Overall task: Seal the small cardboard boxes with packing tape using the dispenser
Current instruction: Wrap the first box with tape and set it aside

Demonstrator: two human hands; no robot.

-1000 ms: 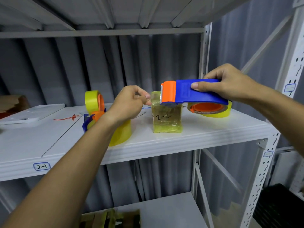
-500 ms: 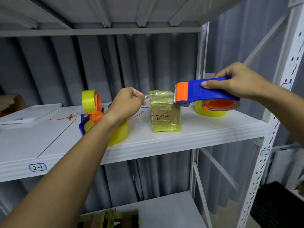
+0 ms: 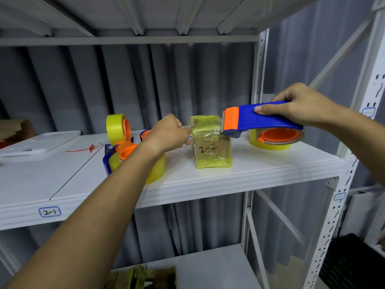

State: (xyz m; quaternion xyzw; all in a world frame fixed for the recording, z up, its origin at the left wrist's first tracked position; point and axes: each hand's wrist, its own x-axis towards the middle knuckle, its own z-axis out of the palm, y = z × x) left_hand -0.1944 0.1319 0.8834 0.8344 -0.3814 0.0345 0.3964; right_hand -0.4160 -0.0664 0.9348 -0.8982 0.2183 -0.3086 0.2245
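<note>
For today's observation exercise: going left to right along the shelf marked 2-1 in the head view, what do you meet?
White tray → red zip tie → upright yellow tape roll → left hand → tape-wrapped small cardboard box → blue-and-orange tape dispenser → right hand.

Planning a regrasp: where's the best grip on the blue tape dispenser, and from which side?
Take the blue tape dispenser by its long blue handle, from above and behind, as the right hand does now: fingers over the top, thumb on the near side. The serrated orange front is best avoided.

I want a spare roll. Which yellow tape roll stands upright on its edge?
The yellow roll at the back left, behind the left hand. The roll in the held dispenser lies flat.
</note>
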